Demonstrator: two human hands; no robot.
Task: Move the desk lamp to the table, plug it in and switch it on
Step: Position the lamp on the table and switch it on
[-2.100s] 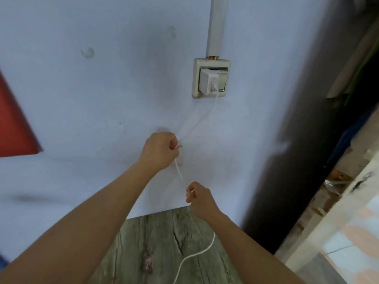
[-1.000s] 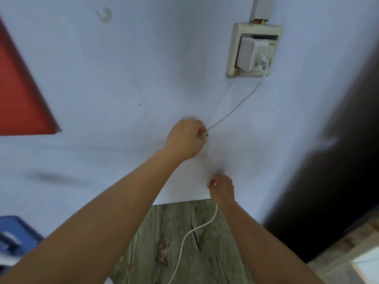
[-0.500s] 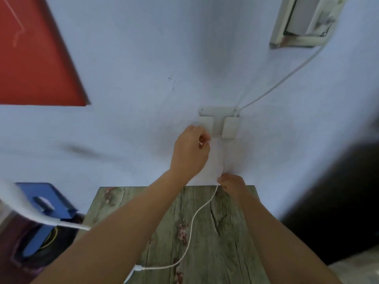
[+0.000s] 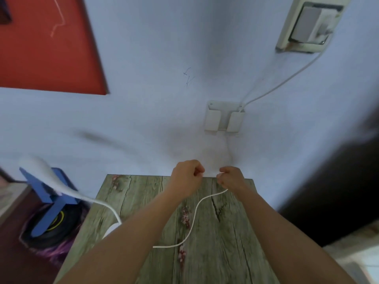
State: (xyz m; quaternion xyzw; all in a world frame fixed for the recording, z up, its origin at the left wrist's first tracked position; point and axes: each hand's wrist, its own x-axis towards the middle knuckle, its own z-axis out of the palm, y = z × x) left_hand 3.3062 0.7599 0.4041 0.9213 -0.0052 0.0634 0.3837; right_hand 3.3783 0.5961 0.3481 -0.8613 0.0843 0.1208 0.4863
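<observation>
The person is standing over the wooden surface [image 4: 215, 232] that is butting against the pale blue wall, and both hands are hovering near its far edge. The right hand [image 4: 230, 178] is curling its fingers around the white cord [image 4: 194, 214], pinching it where it is rising off the wood; that grip is pressed together on the cord. The left hand [image 4: 187, 175] is curled into a loose fist just beside it, and whether the cord is passing through that grip too cannot be told from here. From the right hand the cord is snaking back across the wood toward the desk lamp [image 4: 67, 191], whose white gooseneck is arching out past the left edge while its base is sitting on the wood, mostly hidden behind the left forearm. So the lamp is already resting where it belongs. Higher on the wall a white adapter [image 4: 309, 24] is sitting in the wall socket [image 4: 287, 37], and its lead is running down into a small wall holder [image 4: 223, 117]. Holding the cord low and slack is probably meant to tidy or guide the run of cable, leaving the lamp undisturbed. Switching on seems to be the step left.
</observation>
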